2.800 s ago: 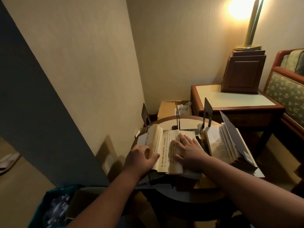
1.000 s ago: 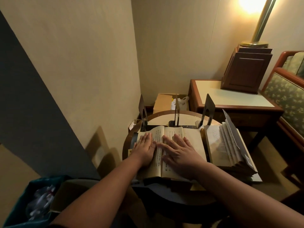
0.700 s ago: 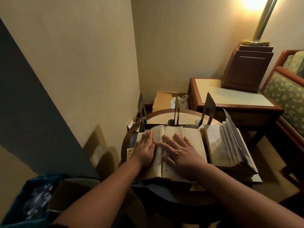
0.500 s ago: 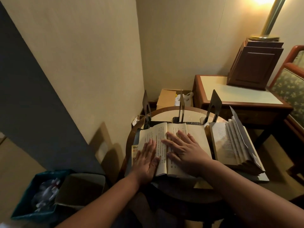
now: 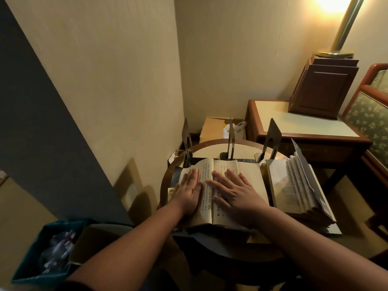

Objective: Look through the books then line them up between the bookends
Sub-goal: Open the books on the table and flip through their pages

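The open book (image 5: 249, 179) lies flat on the round counter (image 5: 212, 146), close to us. The left hand (image 5: 189, 193) lies flat on its left page, with the fingers (image 5: 192, 177) straight and close together. The right hand (image 5: 233, 193) lies flat on its right page, fingers straight and spread out. Both hands press on the paper and hold nothing.

Just behind the open book we see three dark bookends standing up: the left bookend (image 5: 186, 135), the middle bookend (image 5: 231, 139) and the right bookend (image 5: 271, 136). Just right of the open book lies a second book (image 5: 294, 185), with its pages fanned up.

Farther behind the open book, past the counter's edge, we see a cardboard box (image 5: 212, 128) with its top open. A white bag (image 5: 236, 128) is in it or right beside it; we cannot tell which.

Left of the open book and nearer to us, down low, sits a teal bin (image 5: 25, 265). It has crumpled paper (image 5: 56, 253) inside.

Behind the open book to the right stands a square counter (image 5: 294, 120). A wooden box (image 5: 323, 89) sits on it, shut, and a lamp pole (image 5: 344, 26) stands on that box.
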Demonstrator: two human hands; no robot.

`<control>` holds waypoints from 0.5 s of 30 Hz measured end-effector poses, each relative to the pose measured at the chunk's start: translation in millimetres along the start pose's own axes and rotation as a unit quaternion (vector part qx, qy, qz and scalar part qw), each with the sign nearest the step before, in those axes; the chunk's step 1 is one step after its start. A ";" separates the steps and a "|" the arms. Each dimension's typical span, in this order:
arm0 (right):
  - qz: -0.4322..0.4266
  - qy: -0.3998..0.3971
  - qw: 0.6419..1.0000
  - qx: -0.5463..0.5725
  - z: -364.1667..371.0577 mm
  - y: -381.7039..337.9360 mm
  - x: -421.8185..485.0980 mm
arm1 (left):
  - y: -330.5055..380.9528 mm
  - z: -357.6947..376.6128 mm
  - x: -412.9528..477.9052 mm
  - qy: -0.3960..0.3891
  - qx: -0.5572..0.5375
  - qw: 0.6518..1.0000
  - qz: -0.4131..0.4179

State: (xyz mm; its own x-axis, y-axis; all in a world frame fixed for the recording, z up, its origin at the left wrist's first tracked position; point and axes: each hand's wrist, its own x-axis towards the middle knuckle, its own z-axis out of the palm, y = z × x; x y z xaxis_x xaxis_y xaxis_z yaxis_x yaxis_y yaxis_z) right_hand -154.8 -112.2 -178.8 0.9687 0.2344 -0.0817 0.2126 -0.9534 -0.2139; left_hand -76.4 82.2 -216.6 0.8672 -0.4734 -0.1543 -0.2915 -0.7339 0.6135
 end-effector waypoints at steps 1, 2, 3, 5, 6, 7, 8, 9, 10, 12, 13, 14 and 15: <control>0.001 -0.001 1.000 0.000 0.3 -0.1 0.1 | 2.2 -2.0 7.4 -0.002 -0.008 1.000 -0.013; 0.001 -0.002 1.000 0.000 0.6 -0.9 0.0 | 3.6 -4.0 13.4 0.000 -0.016 1.000 -0.025; 0.001 -0.002 1.000 0.000 0.9 -0.9 0.0 | 4.4 -5.2 18.8 0.003 -0.022 0.999 -0.034; 0.001 -0.001 1.000 -0.001 1.4 -0.5 -0.1 | 3.6 -4.2 26.2 0.008 -0.031 0.998 -0.049; 0.002 0.001 1.000 -0.001 1.6 -0.4 -0.2 | 2.9 -2.4 27.3 0.012 -0.032 0.998 -0.056; 0.003 0.004 1.000 -0.001 2.1 0.0 -0.4 | 1.8 -0.1 26.5 0.018 -0.029 0.998 -0.061; 0.004 0.007 1.000 0.001 2.6 0.4 -0.8 | 1.6 2.0 23.2 0.025 -0.023 0.998 -0.061; 0.005 0.011 1.000 0.003 3.6 1.0 -1.0 | 1.5 4.2 18.8 0.034 -0.018 0.998 -0.056; 0.007 0.014 1.000 0.007 4.3 1.7 -1.4 | 1.5 6.3 12.8 0.042 -0.015 0.998 -0.041; 0.008 0.020 1.000 0.015 5.6 4.0 -1.1 | 3.2 10.9 -3.1 0.053 -0.008 0.999 -0.004; 0.007 0.022 1.000 0.016 6.2 5.5 -0.4 | 3.5 13.9 -11.8 0.059 -0.002 0.998 0.015; 0.006 0.024 1.000 0.016 6.4 6.4 0.1 | 3.9 16.7 -21.0 0.063 0.001 0.997 0.033; 0.005 0.027 1.000 0.016 7.0 7.6 0.5 | 3.6 19.7 -30.0 0.067 0.001 0.997 0.046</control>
State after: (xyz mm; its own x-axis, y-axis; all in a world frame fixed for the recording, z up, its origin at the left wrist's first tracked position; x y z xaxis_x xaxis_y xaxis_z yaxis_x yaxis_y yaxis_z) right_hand -153.6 -118.0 -187.3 0.9764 0.2135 -0.0323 0.1995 -0.9491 -0.2439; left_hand -111.5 84.0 -225.0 0.8825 -0.4702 0.0069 -0.3732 -0.6913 0.6188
